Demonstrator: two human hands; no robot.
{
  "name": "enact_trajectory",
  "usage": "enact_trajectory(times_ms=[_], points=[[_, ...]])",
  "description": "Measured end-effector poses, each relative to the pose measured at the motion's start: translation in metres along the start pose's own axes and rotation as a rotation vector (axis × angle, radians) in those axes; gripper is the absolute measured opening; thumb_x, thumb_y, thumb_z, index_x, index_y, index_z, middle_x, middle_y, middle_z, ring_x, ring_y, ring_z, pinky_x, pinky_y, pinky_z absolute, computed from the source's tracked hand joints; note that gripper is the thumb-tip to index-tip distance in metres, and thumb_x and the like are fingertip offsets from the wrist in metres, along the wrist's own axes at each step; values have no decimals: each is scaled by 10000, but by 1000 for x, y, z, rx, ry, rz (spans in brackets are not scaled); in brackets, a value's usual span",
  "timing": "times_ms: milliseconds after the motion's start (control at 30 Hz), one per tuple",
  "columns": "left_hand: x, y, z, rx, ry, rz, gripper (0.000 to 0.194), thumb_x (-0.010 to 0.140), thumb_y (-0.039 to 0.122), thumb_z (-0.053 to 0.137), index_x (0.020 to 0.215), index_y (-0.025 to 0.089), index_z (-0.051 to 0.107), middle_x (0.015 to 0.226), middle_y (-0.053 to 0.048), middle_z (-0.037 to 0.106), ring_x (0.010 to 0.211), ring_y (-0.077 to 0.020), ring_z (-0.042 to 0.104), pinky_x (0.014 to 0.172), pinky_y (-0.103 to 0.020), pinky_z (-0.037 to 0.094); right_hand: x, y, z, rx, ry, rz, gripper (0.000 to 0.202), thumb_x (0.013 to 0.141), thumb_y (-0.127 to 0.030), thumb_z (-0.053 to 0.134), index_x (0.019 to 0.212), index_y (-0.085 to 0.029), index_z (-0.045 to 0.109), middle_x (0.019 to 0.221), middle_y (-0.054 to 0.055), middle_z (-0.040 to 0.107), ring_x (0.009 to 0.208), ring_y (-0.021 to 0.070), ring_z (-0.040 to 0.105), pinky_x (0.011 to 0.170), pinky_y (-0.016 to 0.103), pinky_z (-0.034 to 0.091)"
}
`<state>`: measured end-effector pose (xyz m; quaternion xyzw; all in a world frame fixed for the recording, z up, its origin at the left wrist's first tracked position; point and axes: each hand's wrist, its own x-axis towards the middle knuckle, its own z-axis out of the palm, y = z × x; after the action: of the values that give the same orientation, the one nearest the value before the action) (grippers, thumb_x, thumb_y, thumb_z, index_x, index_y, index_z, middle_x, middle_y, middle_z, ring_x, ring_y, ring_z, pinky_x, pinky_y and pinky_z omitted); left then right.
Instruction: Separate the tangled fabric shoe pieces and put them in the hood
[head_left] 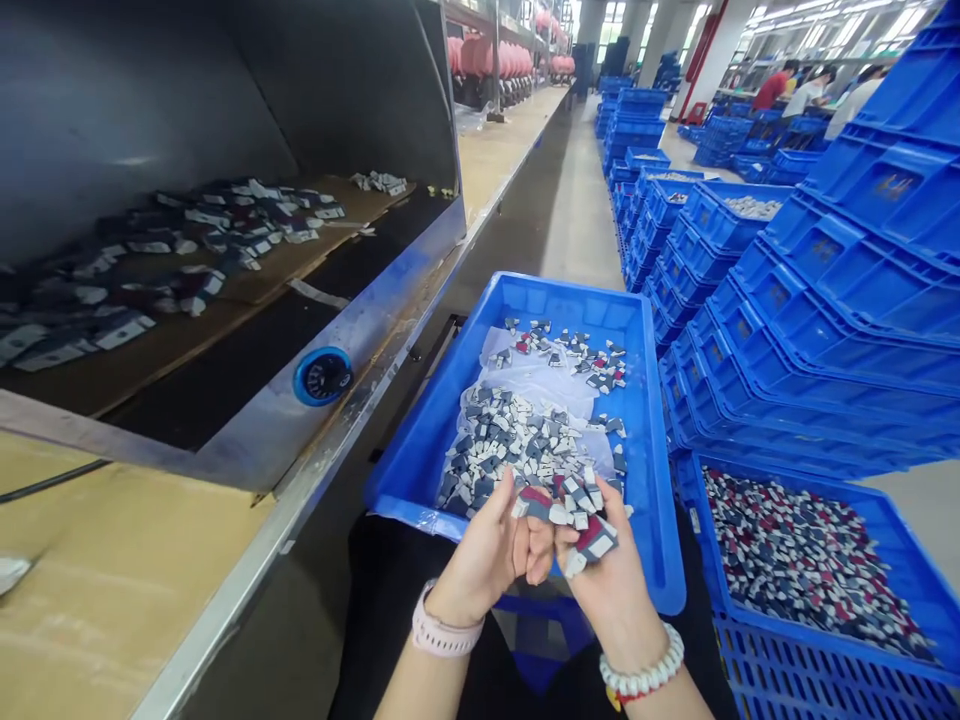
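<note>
Both hands are together over the near end of a blue tray (pixel 666 480). My left hand (pixel 499 540), with a pink watch band at the wrist, has its fingers curled and its thumb raised beside a dark, red and white piece (pixel 534 503). My right hand (pixel 609 560), wearing a white coiled band, is cupped round several small pieces (pixel 589 535) of the same colours. Beyond the hands, a heap of small grey and white pieces (pixel 517 435) lies in the tray, partly on a clear plastic bag (pixel 544 380).
At the left, a metal-sided booth (pixel 405 300) with a dial (pixel 324 377) holds many pieces. Tall stacks of blue crates (pixel 847 300) stand at the right, above a crate of mixed pieces (pixel 817 560). People sit at the far right back.
</note>
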<state>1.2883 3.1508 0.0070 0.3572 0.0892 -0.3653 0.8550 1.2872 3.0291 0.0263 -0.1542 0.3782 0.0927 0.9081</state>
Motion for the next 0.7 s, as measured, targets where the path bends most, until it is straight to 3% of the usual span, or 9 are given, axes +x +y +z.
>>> enact_trajectory(times_ms=[133, 300, 400, 567, 700], points=[[-6, -5, -2, -20, -62, -23, 818, 898, 761, 312, 485, 108, 580, 709, -125, 676, 427, -95, 569, 449, -196, 349, 1, 2, -6, -30, -53, 43, 196, 946, -296, 514, 820, -182, 611, 633, -19, 655, 388, 66, 494, 348, 155, 448], [-6, -9, 1, -114, -68, 18, 914, 943, 712, 114, 484, 95, 609, 676, -144, 684, 432, -119, 607, 430, -193, 365, 5, 3, -15, -97, -138, 61, 144, 831, -325, 673, 793, -200, 614, 648, -34, 655, 384, 68, 483, 364, 179, 479], [-7, -8, 3, -117, -56, 15, 954, 939, 692, 17, 457, 94, 582, 662, -165, 686, 428, -119, 610, 444, -191, 390, 6, 2, -19, -128, -163, 44, 117, 829, -319, 684, 844, -217, 629, 692, -30, 678, 415, 77, 515, 380, 185, 500], [-9, -8, 5, -103, 4, 41, 921, 929, 711, 37, 400, 122, 508, 517, -124, 603, 403, -112, 590, 436, -182, 376, 6, 2, -19, -76, -170, 89, 113, 909, -293, 586, 946, -202, 642, 816, 24, 722, 470, 58, 553, 407, 137, 492], [-9, -11, 7, -105, 39, 51, 875, 905, 749, 56, 370, 161, 423, 391, -45, 445, 377, -109, 568, 433, -177, 377, 10, 1, -23, -115, -236, 69, 120, 879, -284, 623, 971, -212, 649, 905, 38, 733, 501, 51, 561, 409, 124, 476]])
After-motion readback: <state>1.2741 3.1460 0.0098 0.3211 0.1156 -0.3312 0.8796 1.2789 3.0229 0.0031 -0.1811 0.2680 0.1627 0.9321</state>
